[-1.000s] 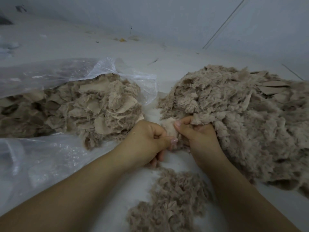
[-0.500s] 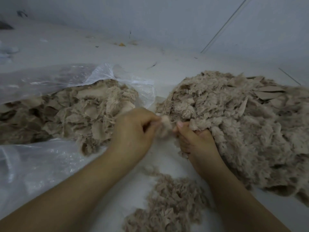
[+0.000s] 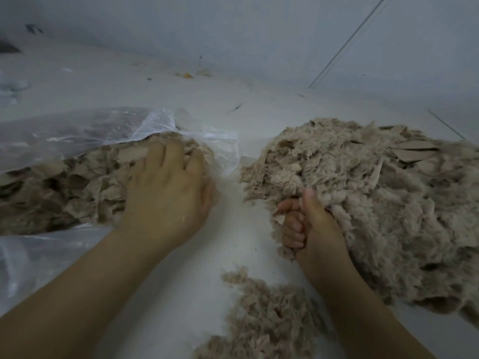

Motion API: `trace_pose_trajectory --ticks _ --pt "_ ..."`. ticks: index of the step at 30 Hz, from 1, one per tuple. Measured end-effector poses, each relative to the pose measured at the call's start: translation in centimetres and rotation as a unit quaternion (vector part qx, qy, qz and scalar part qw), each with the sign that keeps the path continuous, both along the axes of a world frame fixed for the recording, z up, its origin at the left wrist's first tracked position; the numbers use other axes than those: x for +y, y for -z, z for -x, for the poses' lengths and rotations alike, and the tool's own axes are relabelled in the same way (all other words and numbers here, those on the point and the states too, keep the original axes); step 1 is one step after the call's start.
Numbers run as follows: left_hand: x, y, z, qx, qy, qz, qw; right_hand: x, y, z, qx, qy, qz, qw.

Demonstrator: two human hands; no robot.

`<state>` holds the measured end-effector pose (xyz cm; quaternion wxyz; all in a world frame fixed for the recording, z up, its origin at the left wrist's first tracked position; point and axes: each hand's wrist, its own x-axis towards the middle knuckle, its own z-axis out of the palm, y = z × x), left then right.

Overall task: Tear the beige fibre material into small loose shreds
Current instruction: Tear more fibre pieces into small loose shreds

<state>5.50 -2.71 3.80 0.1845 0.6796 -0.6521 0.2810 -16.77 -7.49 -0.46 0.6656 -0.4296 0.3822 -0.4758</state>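
A pale floor [image 3: 197, 268] is shown, on which 3 masses of beige fibre material are seen. The largest, a fluffy shredded heap [image 3: 375, 203], is spread across the right side, with a few flat untorn pieces [image 3: 417, 149] lying on its far edge. A clear plastic bag [image 3: 77, 130] is laid open on the left, and coarser beige pieces [image 3: 72, 187] are contained at its mouth. A smaller pile of loose shreds [image 3: 264, 317] is seen on the floor near the bottom, between the 2 forearms.

The left hand [image 3: 168, 195] is placed palm down at the bag's mouth, its fingers [image 3: 158, 154] pushed into the coarse pieces; whether anything is grasped beneath them cannot be told. The right hand [image 3: 308, 224] is closed in a fist at the near left edge of the shredded heap, with fibre clutched between the curled fingers and the raised thumb [image 3: 309, 196]. The 2 hands are held well apart.
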Motion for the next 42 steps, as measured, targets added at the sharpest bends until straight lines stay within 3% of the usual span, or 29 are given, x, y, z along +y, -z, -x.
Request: trace_pose_trajectory --ticks 6,15,19,21,25,28,32,34,37,42 --pt "-0.4 2.1 -0.1 -0.088 0.069 -0.146 0.983 -0.4 -1.0 -0.3 -0.083 0.023 -0.111 0.99" --pt "-1.3 1.7 -0.9 -0.081 -0.009 -0.14 0.987 -0.3 -1.0 -0.2 -0.105 0.022 -0.111 0.988" --pt "-1.5 0.1 2.7 -0.062 0.024 -0.141 0.988 -0.3 -0.6 -0.1 -0.098 0.018 -0.09 0.991" --pt "-2.6 -0.1 4.8 -0.015 0.069 -0.155 0.985 -0.4 -0.5 -0.1 -0.095 0.019 -0.083 0.992" --pt "-7.2 1.6 6.9 0.213 0.159 -0.203 0.942 -0.5 -0.7 -0.2 -0.083 0.021 -0.08 0.993" --pt "-10.3 2.8 7.8 0.278 0.172 -0.205 0.922 -0.6 -0.8 -0.3 -0.066 0.025 -0.089 0.994" --pt "-11.8 3.2 8.6 0.424 0.248 -0.226 0.841 -1.2 -1.0 -0.6 -0.048 0.023 -0.113 0.992" --pt "-11.8 3.2 8.8 0.458 0.236 -0.261 0.817 -1.6 -1.2 -0.7 -0.036 0.015 -0.129 0.991" --pt "-11.7 3.3 9.3 0.519 0.259 -0.235 0.779 -1.6 -1.2 -0.7 -0.034 0.029 -0.127 0.991" --pt "-9.1 3.8 9.0 0.476 0.293 -0.211 0.802 -0.3 -0.5 -0.8 -0.051 0.088 -0.09 0.991"
